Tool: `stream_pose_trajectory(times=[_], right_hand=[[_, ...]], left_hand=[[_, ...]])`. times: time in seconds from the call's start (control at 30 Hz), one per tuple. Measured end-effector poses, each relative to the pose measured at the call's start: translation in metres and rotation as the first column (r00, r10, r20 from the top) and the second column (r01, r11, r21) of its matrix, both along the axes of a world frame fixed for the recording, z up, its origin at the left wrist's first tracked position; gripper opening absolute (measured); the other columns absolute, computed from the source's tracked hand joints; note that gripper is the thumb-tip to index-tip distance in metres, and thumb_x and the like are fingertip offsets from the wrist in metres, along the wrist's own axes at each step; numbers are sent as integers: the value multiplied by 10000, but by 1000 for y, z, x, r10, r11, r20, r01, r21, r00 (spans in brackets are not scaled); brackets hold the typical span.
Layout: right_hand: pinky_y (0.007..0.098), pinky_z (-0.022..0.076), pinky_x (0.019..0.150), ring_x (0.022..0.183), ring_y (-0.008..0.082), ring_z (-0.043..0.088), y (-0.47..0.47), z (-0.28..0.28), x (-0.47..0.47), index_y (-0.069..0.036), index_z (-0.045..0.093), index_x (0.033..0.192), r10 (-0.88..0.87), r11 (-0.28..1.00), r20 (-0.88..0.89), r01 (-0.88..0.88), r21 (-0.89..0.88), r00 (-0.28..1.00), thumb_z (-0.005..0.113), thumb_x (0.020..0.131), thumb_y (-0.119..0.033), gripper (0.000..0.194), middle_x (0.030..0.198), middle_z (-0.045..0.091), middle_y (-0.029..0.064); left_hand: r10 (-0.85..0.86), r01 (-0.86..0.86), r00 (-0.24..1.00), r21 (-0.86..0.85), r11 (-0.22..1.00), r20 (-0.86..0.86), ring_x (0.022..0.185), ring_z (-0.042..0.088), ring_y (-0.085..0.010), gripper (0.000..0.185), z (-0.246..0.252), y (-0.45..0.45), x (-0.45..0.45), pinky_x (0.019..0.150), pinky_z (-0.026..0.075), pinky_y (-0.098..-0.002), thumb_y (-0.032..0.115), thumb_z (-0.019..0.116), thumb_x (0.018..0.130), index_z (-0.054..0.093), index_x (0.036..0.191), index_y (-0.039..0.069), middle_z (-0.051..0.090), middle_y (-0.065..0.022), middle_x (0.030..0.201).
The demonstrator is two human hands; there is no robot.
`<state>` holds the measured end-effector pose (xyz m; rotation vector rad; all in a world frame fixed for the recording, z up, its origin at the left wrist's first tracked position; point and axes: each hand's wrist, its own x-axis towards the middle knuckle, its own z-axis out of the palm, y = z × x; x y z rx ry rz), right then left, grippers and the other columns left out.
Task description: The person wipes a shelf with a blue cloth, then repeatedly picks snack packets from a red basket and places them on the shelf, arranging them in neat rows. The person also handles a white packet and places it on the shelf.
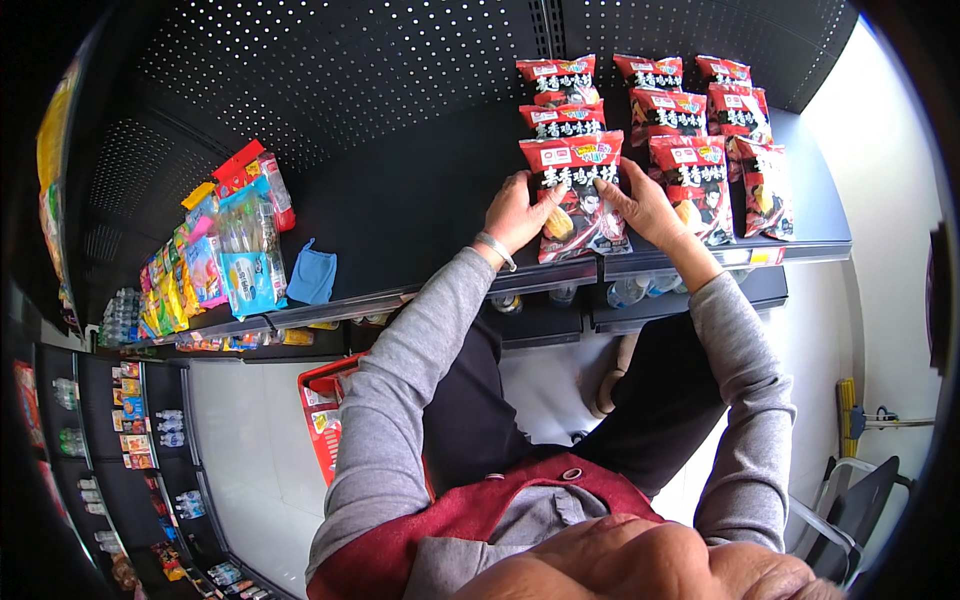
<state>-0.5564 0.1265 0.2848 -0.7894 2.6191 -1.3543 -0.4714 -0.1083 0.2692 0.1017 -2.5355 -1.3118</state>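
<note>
Both my hands hold one red snack bag [581, 217] near the front edge of a black shelf [390, 202]. My left hand [517, 212] grips its left side, thumb on the front; a bracelet circles that wrist. On the bag's right side, my right hand [645, 202] presses with its thumb, the fingers partly hidden behind. Directly behind stand two matching bags, the nearer one [562, 118] partly covered. To the right are two more rows of the same red bags, with one front bag [691, 187] close to my right hand and another [763, 187] at the far right.
Left along the shelf stand several colourful packets [251, 247] and a small blue drawstring pouch [312, 274]. Below are bottles [628, 291] on a lower shelf. A red basket [319, 427] sits on the floor by my left leg. A folding chair [855, 517] stands at right.
</note>
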Motion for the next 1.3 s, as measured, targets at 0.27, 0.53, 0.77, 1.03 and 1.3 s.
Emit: stream_pose_trajectory(times=[0.27, 0.53, 0.77, 1.03, 1.3], right_hand=[[390, 499, 990, 1191, 355, 655, -3, 7, -2, 83, 474, 1413, -2, 1000, -7, 2, -13, 1000, 651, 1016, -417, 663, 1248, 664, 292], [444, 520, 936, 1137, 410, 671, -4, -2, -3, 24, 526, 1330, -14, 997, -13, 13, -81, 1000, 683, 986, -396, 565, 1166, 695, 278], [457, 488, 1036, 1236, 439, 610, -9, 11, 0, 98, 403, 1466, -130, 986, -116, 115, -124, 985, 712, 959, -436, 798, 1326, 601, 337], [492, 404, 1130, 1369, 447, 466, -52, 55, 44, 5, 377, 1519, -51, 988, -695, -66, -140, 717, 751, 935, -266, 745, 1469, 484, 274], [406, 546, 973, 1178, 289, 659, -127, 55, 73, -56, 521, 1450, 155, 928, -487, -295, -225, 859, 707, 996, -282, 540, 1295, 655, 202]], left_hand=[[-13, 20, 995, 74, 997, -94, 1052, 667, -402, 521, -5, 12, -7, 905, 530, -462, 457, 743, 917, 620, 1118, -8, 683, -228, 1107], [7, -9, 996, -20, 1000, -93, 1107, 679, -343, 560, -15, 13, -8, 935, 534, -428, 411, 761, 926, 589, 1264, 0, 670, -204, 1184], [98, -108, 990, -95, 990, -100, 1156, 646, -367, 694, 5, 12, 2, 970, 517, -421, 468, 750, 926, 526, 1321, -56, 634, -257, 1224], [345, -314, 798, 147, 938, -494, 894, 640, -118, 435, 67, -28, 110, 714, 539, -243, 126, 722, 965, 547, 1341, -4, 598, -105, 1263], [431, -467, 881, -208, 859, -196, 1395, 466, -432, 568, -33, -23, 364, 1176, 338, -483, 363, 388, 1093, 453, 1477, -50, 470, -253, 1524]])
